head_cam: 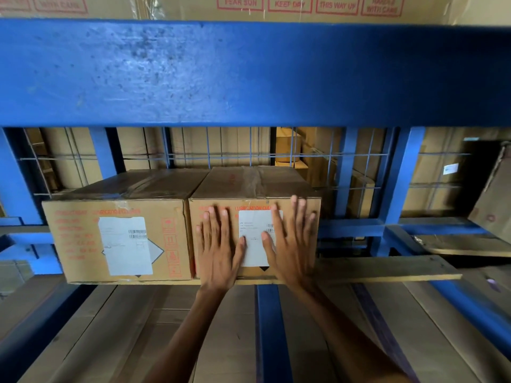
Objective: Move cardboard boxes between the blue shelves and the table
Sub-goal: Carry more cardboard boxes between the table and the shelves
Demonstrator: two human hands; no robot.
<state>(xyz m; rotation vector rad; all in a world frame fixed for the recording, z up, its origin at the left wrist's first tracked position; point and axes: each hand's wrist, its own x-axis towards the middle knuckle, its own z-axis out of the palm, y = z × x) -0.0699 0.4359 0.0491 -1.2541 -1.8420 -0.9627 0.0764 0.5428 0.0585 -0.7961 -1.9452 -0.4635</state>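
Two cardboard boxes stand side by side on a wooden shelf board inside the blue shelves point(249, 76). The right box point(254, 183) has a white label and red print on its front. My left hand point(218, 247) and my right hand point(293, 241) both lie flat against that front face, fingers spread and pointing up, holding nothing. The left box point(121, 241) touches the right box along its side and carries its own white label.
A wire mesh point(318, 156) backs the shelf, with more cartons behind it. The wooden board point(387, 269) runs on to the right of the boxes. Large cartons point(290, 4) sit on the level above. Flat cardboard and a blue beam point(272, 327) lie below.
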